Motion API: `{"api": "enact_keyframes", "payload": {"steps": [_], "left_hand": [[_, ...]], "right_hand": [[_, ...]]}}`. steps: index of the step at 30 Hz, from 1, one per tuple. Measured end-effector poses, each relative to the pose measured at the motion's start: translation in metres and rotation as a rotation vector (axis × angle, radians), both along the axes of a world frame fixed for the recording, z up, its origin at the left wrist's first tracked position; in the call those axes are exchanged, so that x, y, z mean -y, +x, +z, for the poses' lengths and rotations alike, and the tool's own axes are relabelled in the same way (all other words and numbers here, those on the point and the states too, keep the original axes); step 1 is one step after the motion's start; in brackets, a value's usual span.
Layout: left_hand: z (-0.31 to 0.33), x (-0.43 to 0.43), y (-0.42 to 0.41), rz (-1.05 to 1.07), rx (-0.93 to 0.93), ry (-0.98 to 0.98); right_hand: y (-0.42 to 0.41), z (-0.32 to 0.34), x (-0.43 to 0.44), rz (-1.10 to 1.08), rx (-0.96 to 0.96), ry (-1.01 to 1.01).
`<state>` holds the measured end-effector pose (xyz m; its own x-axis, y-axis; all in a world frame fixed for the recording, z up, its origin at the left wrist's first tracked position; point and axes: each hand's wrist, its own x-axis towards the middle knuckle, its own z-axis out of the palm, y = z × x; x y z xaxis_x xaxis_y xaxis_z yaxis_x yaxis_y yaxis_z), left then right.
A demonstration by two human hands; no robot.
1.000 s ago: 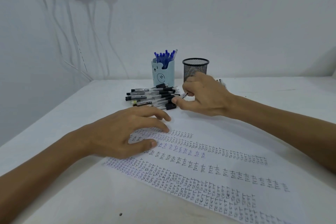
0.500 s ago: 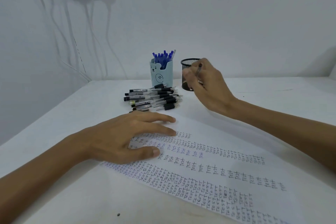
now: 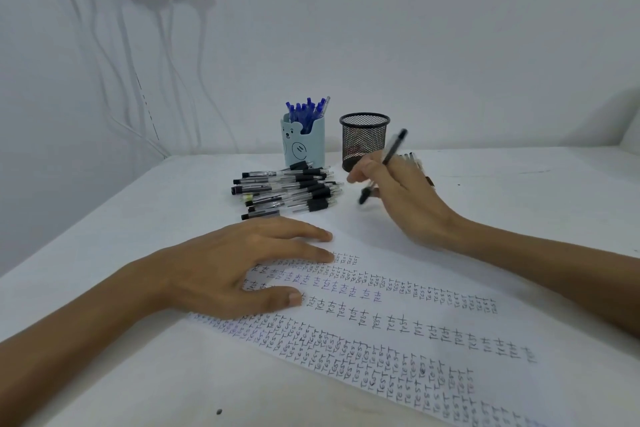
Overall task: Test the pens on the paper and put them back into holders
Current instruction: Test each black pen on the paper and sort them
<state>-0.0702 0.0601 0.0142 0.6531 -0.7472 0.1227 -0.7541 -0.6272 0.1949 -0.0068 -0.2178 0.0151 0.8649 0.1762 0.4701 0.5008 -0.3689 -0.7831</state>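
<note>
Since half a second ago, my right hand (image 3: 405,198) has dropped away from the rim of the black mesh holder (image 3: 363,142) and now sits lower, at about 1 o'clock from my left hand (image 3: 242,263), near the far edge of the paper (image 3: 415,322).

Head view: my right thumb and fingers pinch a black pen (image 3: 393,149). It is tilted, tip down toward 7 o'clock and back end up toward 1 o'clock. Blur hides whether the tip touches the sheet. My left hand lies flat, fingers spread, pressing on the paper, which is covered in rows of handwritten "TEST". At 12 o'clock from my left hand, a pile of black pens (image 3: 287,191) lies on the white table (image 3: 138,374). Behind the pile stands a pale blue bear holder (image 3: 303,146) full of blue pens (image 3: 306,109). The mesh holder stands just beside it, at its 3 o'clock.
</note>
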Motion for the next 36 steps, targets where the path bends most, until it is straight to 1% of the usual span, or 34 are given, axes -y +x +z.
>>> {"api": "enact_keyframes", "payload": {"steps": [3, 4, 7, 10, 12, 14, 16, 18, 21, 22, 24, 27, 30, 32, 36], "left_hand": [[0.002, 0.001, 0.000, -0.010, -0.002, 0.000], [0.003, 0.001, -0.001, -0.015, -0.006, 0.000], [0.007, 0.002, 0.000, -0.069, 0.000, 0.027], [0.008, 0.001, 0.001, -0.102, 0.006, 0.033], [0.008, 0.001, 0.001, -0.102, 0.008, 0.026], [0.007, 0.001, 0.002, -0.106, 0.008, 0.030], [0.004, 0.000, 0.003, -0.096, 0.013, 0.028], [0.002, 0.000, 0.003, -0.044, 0.004, -0.001], [0.000, 0.000, 0.001, -0.014, -0.008, -0.026], [0.000, 0.000, 0.001, -0.013, -0.011, -0.023], [-0.001, -0.001, 0.001, -0.011, -0.008, -0.013], [-0.004, -0.003, 0.002, 0.000, -0.007, 0.000], [-0.006, -0.004, 0.004, 0.008, -0.003, 0.009], [-0.006, -0.004, 0.005, 0.003, -0.012, 0.005], [-0.006, -0.004, 0.005, -0.006, -0.016, -0.002]], "right_hand": [[-0.001, 0.013, -0.007, 0.112, -0.130, 0.224], [-0.002, 0.019, -0.008, 0.111, -0.162, 0.254], [-0.005, 0.034, -0.006, 0.046, -0.218, 0.248], [-0.008, 0.038, -0.003, 0.031, -0.158, 0.227], [-0.011, 0.039, -0.003, 0.059, -0.162, 0.285], [-0.014, 0.041, -0.003, 0.083, -0.233, 0.330], [-0.015, 0.042, -0.003, 0.095, -0.308, 0.321], [-0.013, 0.039, -0.004, 0.102, -0.331, 0.311], [-0.012, 0.033, -0.007, 0.094, -0.395, 0.392], [-0.012, 0.031, -0.006, 0.083, -0.407, 0.387], [-0.014, 0.026, -0.003, 0.086, -0.415, 0.300], [-0.024, 0.016, 0.002, 0.162, -0.448, 0.259], [-0.032, 0.009, 0.006, 0.218, -0.399, 0.172], [-0.035, 0.007, 0.007, 0.251, -0.384, 0.166], [-0.044, 0.009, 0.008, 0.278, -0.460, 0.179]]}}
